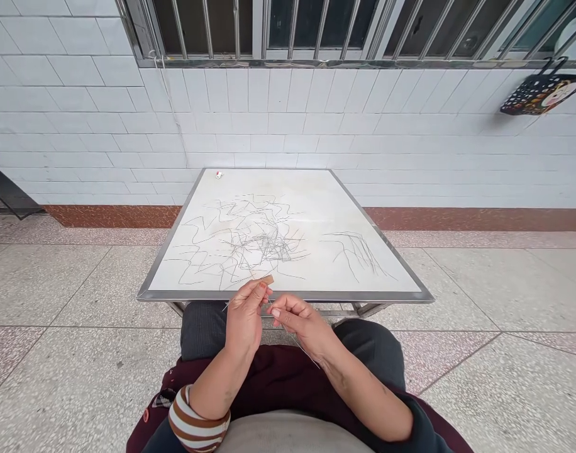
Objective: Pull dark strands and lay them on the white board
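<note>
My left hand (244,311) is closed in a pinch near the table's front edge. A small flat tan piece (269,279) sticks out from its fingertips; whether it is paper, cloth or something else I cannot tell. Close beside it, my right hand (303,322) pinches a thin wire (307,355), whose end slants down over the right wrist. The wire runs up between both hands' fingertips. Beyond them, a loose tangle of thin bent wires (264,245) spreads over the white table (311,195). A smaller bunch of wires (356,248) lies to the right.
A small white and red object (219,175) sits at the table's far left corner. The table has a metal rim and stands near a white tiled wall (278,135). A patterned bag (542,93) hangs at the upper right, below the window bars (295,28).
</note>
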Demonstrator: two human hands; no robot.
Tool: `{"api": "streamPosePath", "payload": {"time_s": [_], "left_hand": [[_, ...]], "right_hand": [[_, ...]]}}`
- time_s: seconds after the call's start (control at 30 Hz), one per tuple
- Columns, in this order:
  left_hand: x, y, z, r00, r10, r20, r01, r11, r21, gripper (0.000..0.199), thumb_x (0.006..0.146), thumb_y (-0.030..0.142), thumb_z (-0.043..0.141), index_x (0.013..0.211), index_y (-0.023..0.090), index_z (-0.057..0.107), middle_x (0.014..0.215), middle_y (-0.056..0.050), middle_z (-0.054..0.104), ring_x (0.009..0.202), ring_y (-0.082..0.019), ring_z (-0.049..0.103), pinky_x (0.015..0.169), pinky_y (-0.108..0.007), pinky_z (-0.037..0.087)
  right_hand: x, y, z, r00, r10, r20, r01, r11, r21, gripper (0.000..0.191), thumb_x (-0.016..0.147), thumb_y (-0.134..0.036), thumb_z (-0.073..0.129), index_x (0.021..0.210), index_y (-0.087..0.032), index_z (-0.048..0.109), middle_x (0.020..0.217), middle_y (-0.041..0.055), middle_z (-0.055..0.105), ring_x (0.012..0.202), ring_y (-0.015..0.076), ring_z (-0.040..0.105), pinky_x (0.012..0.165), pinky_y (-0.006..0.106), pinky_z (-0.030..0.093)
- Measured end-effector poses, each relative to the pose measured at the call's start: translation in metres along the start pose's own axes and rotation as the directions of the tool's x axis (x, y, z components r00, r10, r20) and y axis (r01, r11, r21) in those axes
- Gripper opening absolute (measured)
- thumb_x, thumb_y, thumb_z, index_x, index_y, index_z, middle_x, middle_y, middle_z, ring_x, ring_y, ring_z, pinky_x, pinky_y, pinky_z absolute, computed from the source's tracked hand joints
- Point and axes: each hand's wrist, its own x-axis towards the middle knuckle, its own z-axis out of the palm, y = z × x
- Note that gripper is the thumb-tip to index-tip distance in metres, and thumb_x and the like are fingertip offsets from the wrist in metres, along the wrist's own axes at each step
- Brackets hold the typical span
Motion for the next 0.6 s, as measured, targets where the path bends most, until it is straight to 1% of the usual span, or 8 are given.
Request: {"api": "streamPosePath", "payload": {"time_s": [0.1,0.23,0.3,0.37,0.43,0.6], "left_hand": [[0.001,0.0,0.001,1.0,-0.003,-0.003,0.003,1.0,-0.003,0.016,0.072,0.03,0.073,0.081,0.017,0.075,0.072,-0.002,0.063,0.063,-0.009,0.047,0.061,-0.023,0.039],[0.006,0.004,0.0,0.999,0.036,-0.037,-0.037,0.999,-0.024,0.016,0.072,0.03,0.074,0.083,0.018,0.076,0.074,-0.001,0.063,0.066,-0.008,0.049,0.064,-0.021,0.04],[0.008,0.008,0.0,0.998,0.049,-0.036,-0.05,0.998,-0.03,0.017,0.073,0.03,0.073,0.085,0.018,0.076,0.078,-0.002,0.064,0.068,-0.008,0.05,0.067,-0.021,0.041],[0.007,0.01,0.0,1.0,0.024,0.007,-0.024,1.0,-0.006,0.02,0.074,0.029,0.073,0.09,0.018,0.075,0.083,-0.003,0.066,0.068,-0.009,0.05,0.067,-0.023,0.042],[0.004,0.011,-0.001,0.998,-0.019,0.068,0.016,0.999,0.047,0.024,0.073,0.028,0.073,0.095,0.018,0.074,0.084,-0.004,0.066,0.066,-0.009,0.05,0.065,-0.025,0.043],[-0.004,0.01,-0.002,0.981,-0.073,0.182,0.044,0.987,0.156,0.026,0.073,0.026,0.073,0.098,0.017,0.073,0.076,-0.002,0.063,0.064,-0.011,0.053,0.064,-0.026,0.044]], "right_hand": [[-0.002,0.002,0.0,0.999,0.027,0.021,-0.028,0.998,0.052,0.022,0.078,-0.04,0.069,0.075,-0.02,0.06,0.067,-0.0021,0.057,0.058,0.0104,0.041,0.052,0.024,0.021],[-0.006,0.002,0.0,0.996,0.062,0.061,-0.068,0.992,0.105,0.023,0.077,-0.04,0.069,0.076,-0.019,0.061,0.076,0.0001,0.06,0.06,0.0096,0.042,0.051,0.024,0.02],[-0.007,0.002,0.0,0.995,0.075,0.066,-0.083,0.988,0.132,0.023,0.077,-0.04,0.07,0.076,-0.019,0.062,0.077,0.0006,0.06,0.06,0.0094,0.042,0.05,0.024,0.019],[-0.007,0.001,-0.001,0.996,0.077,0.053,-0.085,0.984,0.157,0.024,0.076,-0.041,0.071,0.076,-0.019,0.063,0.073,-0.0001,0.057,0.058,0.0092,0.04,0.05,0.024,0.019],[-0.006,0.001,-0.003,0.996,0.074,0.041,-0.081,0.98,0.18,0.024,0.075,-0.042,0.071,0.076,-0.019,0.063,0.068,-0.0008,0.055,0.056,0.0091,0.038,0.05,0.024,0.019],[-0.004,0.0,-0.009,0.997,0.05,0.05,-0.06,0.973,0.223,0.023,0.078,-0.039,0.071,0.074,-0.018,0.063,0.065,-0.0016,0.053,0.054,0.0083,0.035,0.05,0.024,0.019]]}}
